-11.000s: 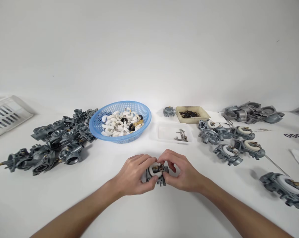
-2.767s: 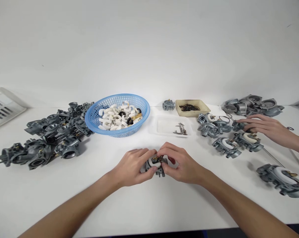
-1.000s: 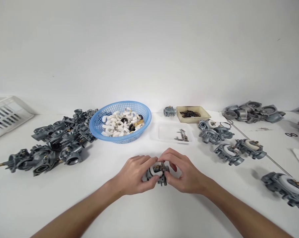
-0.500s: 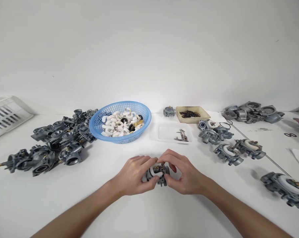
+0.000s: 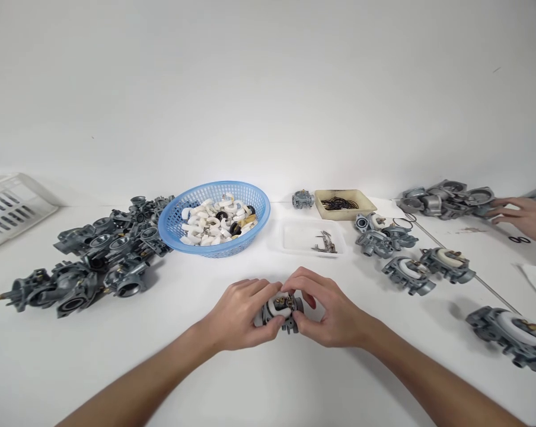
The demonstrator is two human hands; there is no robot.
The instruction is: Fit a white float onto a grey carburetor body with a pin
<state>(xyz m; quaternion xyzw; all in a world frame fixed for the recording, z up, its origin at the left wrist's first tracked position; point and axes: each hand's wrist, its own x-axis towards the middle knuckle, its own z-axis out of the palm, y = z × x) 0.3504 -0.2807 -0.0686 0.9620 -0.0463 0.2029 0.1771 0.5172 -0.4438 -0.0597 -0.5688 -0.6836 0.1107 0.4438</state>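
Note:
A grey metal carburetor body [image 5: 288, 325] with a white curved float [image 5: 274, 309] on top is held between both hands at the centre front. My left hand [image 5: 245, 314] grips its left side, thumb in front of the float. On the right side my right hand [image 5: 328, 311] has its thumb and index finger on the body, near small brass parts. The fingertips partly hide the piece. Beyond the hands, a blue basket [image 5: 170, 233] holds white floats and a few black and tan ones. A clear tray [image 5: 290, 237] holds small metal pins.
Many carburetor bodies [image 5: 101, 255] lie at the left near a white crate [image 5: 14, 204]. A cream tray [image 5: 368, 207] holds black rings. Several bodies with floats [image 5: 512, 338] stand at the right. Another person's hand [image 5: 528, 218] is by a pile of metal bowls [image 5: 450, 201], near two black rings [image 5: 519, 239].
The other person's hand has come further in from the right, up to the pile of metal bowls. My hands and the carburetor body have hardly moved.

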